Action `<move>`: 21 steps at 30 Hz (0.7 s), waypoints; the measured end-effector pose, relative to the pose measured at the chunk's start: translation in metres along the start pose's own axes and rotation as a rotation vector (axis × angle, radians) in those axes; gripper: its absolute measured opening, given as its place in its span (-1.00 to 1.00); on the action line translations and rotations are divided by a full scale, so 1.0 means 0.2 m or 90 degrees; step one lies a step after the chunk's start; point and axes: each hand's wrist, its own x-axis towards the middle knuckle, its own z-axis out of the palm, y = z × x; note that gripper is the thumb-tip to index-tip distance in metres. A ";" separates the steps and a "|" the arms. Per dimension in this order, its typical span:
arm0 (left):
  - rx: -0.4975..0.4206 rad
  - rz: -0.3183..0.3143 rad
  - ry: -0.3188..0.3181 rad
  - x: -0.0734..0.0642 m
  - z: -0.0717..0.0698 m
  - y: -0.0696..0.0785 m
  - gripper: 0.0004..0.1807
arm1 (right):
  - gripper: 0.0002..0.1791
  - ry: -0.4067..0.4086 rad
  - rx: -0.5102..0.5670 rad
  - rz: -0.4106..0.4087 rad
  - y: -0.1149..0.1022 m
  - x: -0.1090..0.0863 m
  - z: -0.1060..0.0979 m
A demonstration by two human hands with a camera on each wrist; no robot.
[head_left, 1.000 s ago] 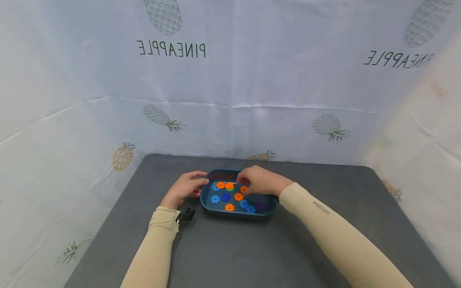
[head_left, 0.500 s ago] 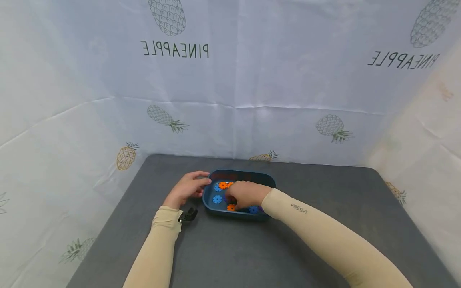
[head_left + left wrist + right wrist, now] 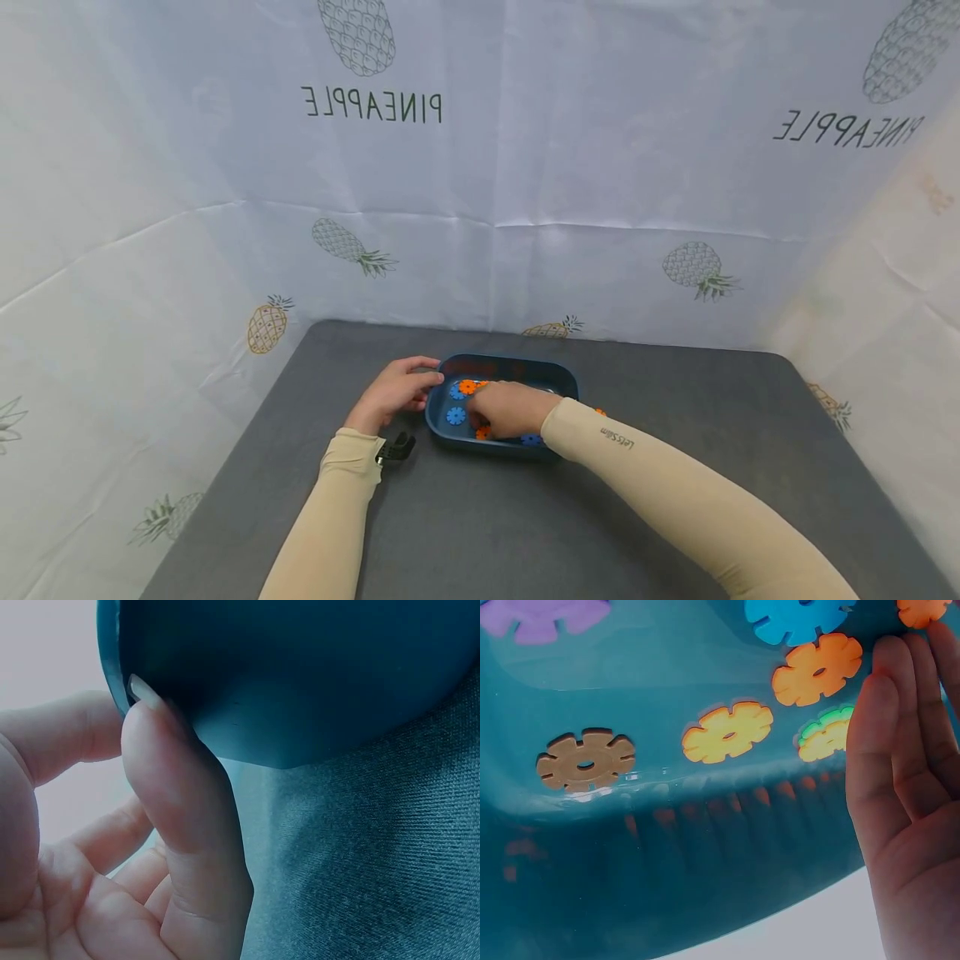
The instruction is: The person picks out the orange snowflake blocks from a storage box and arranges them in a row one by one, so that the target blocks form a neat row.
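Note:
A dark blue tray (image 3: 525,365) holds several flat notched discs in orange, blue and other colours. My left hand (image 3: 390,395) grips the tray's left end, thumb (image 3: 169,772) at the rim and fingers along the outside. In the head view my right hand (image 3: 512,410) reaches down into the tray, its fingertips hidden. The right wrist view shows its fingers right at the edge of an orange disc (image 3: 924,610); I cannot tell whether they pinch it. Beside it lie a blue disc (image 3: 799,619), another orange disc (image 3: 817,670) and a brownish disc (image 3: 585,761).
The tray stands on a dark grey table (image 3: 465,525). A small orange piece (image 3: 601,412) shows just behind the right sleeve (image 3: 660,475), outside the tray. A white pineapple-print cloth (image 3: 480,183) hangs behind and at both sides. A black strap (image 3: 397,448) circles the left wrist.
My right hand has moved left and lower into the tray, covering several discs. An orange piece has come into view behind the right sleeve. The left hand keeps its hold.

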 end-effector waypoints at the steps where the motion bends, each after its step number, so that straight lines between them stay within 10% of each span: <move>1: 0.001 0.000 0.000 0.00 0.00 0.00 -0.48 | -0.88 0.000 0.003 0.003 0.00 0.00 0.00; 21: -0.002 0.002 -0.001 -0.01 0.00 0.00 -0.49 | -0.80 0.003 0.016 0.039 0.00 -0.09 -0.13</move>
